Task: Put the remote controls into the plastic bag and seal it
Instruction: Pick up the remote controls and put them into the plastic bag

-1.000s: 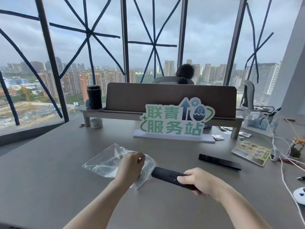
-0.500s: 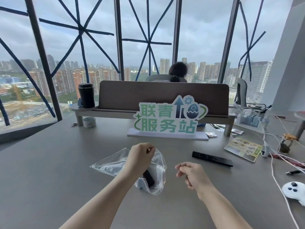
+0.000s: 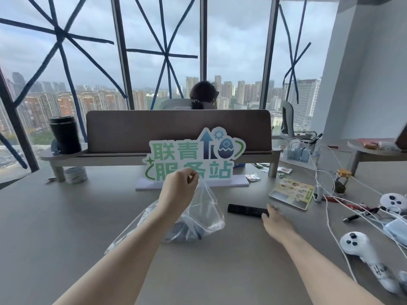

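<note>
My left hand (image 3: 179, 190) pinches the top edge of a clear plastic bag (image 3: 203, 213) and holds it up above the grey table (image 3: 66, 216). One black remote (image 3: 185, 231) lies inside the bag at its bottom. A second black remote (image 3: 245, 210) lies flat on the table to the right of the bag. My right hand (image 3: 275, 221) rests on the right end of that remote, fingers spread over it; whether they grip it I cannot tell.
A green and white sign (image 3: 193, 159) stands behind the bag, in front of a brown divider (image 3: 176, 128). White controllers (image 3: 356, 241), cables (image 3: 330, 194), a leaflet (image 3: 293, 192) and a small jar (image 3: 342, 180) crowd the right side. A black cup (image 3: 65, 134) and tape roll (image 3: 76, 175) are at far left.
The remote went from my right hand into the bag. My left hand lifted the bag's edge higher. My right hand moved right, onto the second remote.
</note>
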`<action>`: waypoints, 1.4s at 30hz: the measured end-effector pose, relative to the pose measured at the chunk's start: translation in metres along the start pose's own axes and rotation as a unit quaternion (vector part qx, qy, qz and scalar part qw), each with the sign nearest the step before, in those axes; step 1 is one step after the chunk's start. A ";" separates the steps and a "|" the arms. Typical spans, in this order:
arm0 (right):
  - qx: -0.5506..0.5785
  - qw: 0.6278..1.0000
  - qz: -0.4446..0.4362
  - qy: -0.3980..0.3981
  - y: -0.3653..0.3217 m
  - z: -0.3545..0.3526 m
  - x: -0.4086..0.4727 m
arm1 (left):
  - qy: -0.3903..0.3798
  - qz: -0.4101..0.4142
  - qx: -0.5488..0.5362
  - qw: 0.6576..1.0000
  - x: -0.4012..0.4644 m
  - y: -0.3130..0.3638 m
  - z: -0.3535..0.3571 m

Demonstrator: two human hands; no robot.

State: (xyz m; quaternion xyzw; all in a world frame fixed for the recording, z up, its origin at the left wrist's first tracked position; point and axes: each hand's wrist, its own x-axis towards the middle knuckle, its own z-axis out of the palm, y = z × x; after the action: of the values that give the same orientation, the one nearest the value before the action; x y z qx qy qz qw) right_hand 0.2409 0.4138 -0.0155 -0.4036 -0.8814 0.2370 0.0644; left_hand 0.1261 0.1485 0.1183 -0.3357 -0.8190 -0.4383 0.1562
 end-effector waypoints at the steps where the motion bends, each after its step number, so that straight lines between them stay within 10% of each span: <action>1: -0.014 1.000 0.010 0.002 0.002 0.001 0.003 | -0.009 0.009 0.006 1.000 -0.004 0.001 0.002; 12: -0.012 1.000 -0.007 0.026 -0.005 -0.015 -0.043 | -0.134 -0.058 0.057 0.988 -0.049 -0.025 0.030; 16: 0.213 0.972 -0.066 -0.068 -0.011 -0.055 -0.096 | -0.105 -0.081 0.044 0.990 -0.052 -0.027 0.024; 23: 0.085 0.936 -0.247 -0.237 -0.039 -0.083 -0.153 | -0.089 -0.101 0.009 0.991 -0.061 -0.016 0.010; 30: 0.194 0.933 -0.270 -0.137 -0.117 0.002 -0.162 | -0.086 -0.096 0.024 0.991 -0.075 -0.021 -0.003; 34: 0.179 0.964 -0.187 0.052 -0.114 0.013 -0.156 | -0.108 -0.084 0.035 0.990 -0.081 -0.034 -0.014; 42: 0.096 0.984 -0.152 0.010 -0.114 0.034 -0.135 | -0.255 -0.081 0.119 0.956 -0.104 -0.050 -0.028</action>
State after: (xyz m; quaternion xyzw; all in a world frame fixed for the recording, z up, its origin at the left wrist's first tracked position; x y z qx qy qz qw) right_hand 0.2428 0.2365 0.0185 -0.2593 -0.9050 0.3037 0.1466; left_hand 0.1666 0.0632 0.0460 -0.3480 -0.9024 -0.2483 -0.0547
